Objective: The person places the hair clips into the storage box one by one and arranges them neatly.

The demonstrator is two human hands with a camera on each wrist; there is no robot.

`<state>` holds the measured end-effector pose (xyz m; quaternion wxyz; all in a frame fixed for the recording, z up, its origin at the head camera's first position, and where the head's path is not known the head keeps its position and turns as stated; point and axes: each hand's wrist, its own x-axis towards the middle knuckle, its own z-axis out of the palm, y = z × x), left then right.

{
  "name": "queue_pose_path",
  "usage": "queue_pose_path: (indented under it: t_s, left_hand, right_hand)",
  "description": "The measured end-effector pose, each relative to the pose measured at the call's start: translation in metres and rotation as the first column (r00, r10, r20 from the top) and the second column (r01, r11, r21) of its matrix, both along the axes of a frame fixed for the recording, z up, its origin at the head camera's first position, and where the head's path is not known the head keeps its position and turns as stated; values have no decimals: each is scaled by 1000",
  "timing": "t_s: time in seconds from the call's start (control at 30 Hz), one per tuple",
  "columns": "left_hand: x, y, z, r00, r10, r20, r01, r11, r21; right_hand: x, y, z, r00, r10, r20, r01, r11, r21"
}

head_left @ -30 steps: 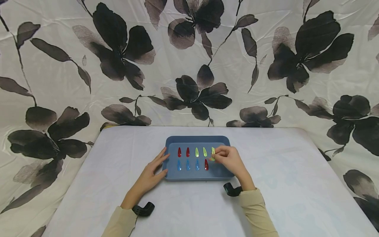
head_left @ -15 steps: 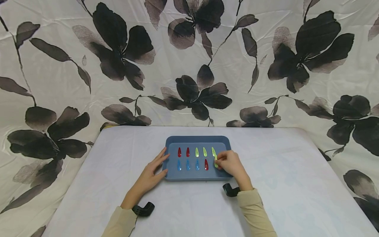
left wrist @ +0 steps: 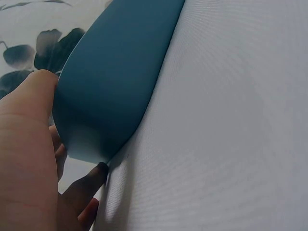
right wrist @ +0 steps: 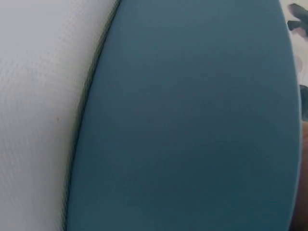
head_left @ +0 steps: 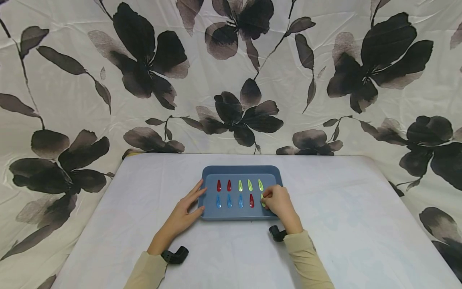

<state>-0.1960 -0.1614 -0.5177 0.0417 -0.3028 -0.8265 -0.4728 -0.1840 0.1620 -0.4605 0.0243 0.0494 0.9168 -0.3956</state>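
Note:
A blue-grey tray (head_left: 232,174) holds snap hair clips in two rows. The far row has two red clips (head_left: 218,185) and three yellow-green clips (head_left: 250,185). Three blue clips (head_left: 229,201) and a red clip (head_left: 252,200) lie in the near row. At that row's right end, my right hand (head_left: 280,200) pinches a yellow-green hair clip (head_left: 262,199), partly hidden by the fingers. My left hand (head_left: 185,213) rests against the tray's left side with fingers spread; the left wrist view shows its thumb touching the tray wall (left wrist: 110,72).
The tray stands on a white-covered table (head_left: 144,192), near its far edge. Behind hangs a white cloth (head_left: 310,80) printed with dark flowers. Each wrist wears a black camera mount (head_left: 175,255). The right wrist view is mostly filled by the tray's outer wall (right wrist: 187,115).
My right hand has moved from the far row's right end down to the near row with a yellow-green clip. Another yellow-green clip now shows fully in the far row. The left hand stays still.

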Motion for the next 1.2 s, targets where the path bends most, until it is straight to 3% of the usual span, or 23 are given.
queue_pose_path:
  t_s: [0.3, 1.2]
  left_hand:
    - [0, -1, 0, 1000, 2, -7, -2, 1000, -8]
    - [1, 2, 1, 1000, 8, 14, -8, 1000, 12]
  right_hand:
    - [2, -3, 3, 999, -28, 33, 27, 999, 20]
    - [3, 0, 2, 998, -18, 57, 14, 997, 73]
